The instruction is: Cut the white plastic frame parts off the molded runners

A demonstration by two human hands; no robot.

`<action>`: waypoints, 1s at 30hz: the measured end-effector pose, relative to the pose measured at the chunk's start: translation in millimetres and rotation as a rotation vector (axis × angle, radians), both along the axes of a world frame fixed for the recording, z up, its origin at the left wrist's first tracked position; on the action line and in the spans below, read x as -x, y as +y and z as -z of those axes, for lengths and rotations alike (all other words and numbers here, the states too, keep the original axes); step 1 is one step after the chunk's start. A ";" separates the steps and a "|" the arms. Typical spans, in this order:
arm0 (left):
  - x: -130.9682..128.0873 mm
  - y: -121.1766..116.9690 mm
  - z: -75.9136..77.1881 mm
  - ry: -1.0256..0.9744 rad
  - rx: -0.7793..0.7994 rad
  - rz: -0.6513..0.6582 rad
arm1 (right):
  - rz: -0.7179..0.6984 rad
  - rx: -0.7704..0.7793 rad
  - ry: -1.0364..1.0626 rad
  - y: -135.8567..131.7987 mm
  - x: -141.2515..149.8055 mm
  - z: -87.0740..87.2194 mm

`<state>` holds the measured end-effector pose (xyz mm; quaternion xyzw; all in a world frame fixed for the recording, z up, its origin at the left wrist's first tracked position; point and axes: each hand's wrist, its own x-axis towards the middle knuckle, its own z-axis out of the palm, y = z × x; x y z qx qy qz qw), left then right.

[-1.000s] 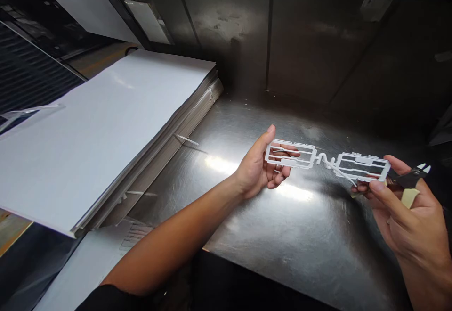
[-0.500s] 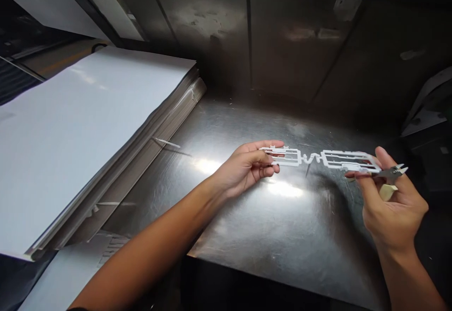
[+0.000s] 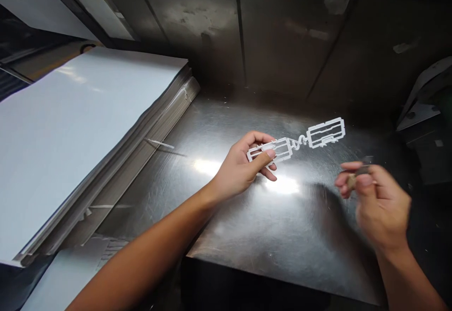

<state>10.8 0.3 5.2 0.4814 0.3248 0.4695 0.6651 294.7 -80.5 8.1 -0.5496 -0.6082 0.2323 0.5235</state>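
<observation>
While the head view shows the left hand point(image 3: 243, 165) pinching one end of the linked white plastic frames point(image 3: 290, 148) above the metal table point(image 3: 247, 240), the right hand point(image 3: 383, 205) curls round a blurred tool point(image 3: 362, 170) well apart; the frames look light and slightly springy, with thin bars likely fragile, so the outer rims seem safest to hold

Smooth plastic frames point(image 3: 326, 132), glossy metal tabletop point(image 3: 254, 235)

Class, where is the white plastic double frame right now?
In the head view, the white plastic double frame is right of centre, its left end in the bare left hand.
</observation>
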 end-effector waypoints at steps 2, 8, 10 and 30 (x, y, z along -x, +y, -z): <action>-3.3 -4.1 -2.3 -0.012 -0.039 0.005 | -0.190 0.153 -0.043 -6.6 4.9 7.1; -8.9 -15.7 -2.2 -0.078 -0.092 0.106 | -0.311 0.178 -0.215 -13.7 21.4 8.8; -9.8 -18.6 0.0 -0.082 -0.099 0.134 | -0.317 0.160 -0.233 -12.2 23.5 5.8; -14.3 -25.1 -2.7 -0.016 -0.066 0.161 | -0.323 0.178 -0.243 -12.7 26.9 0.1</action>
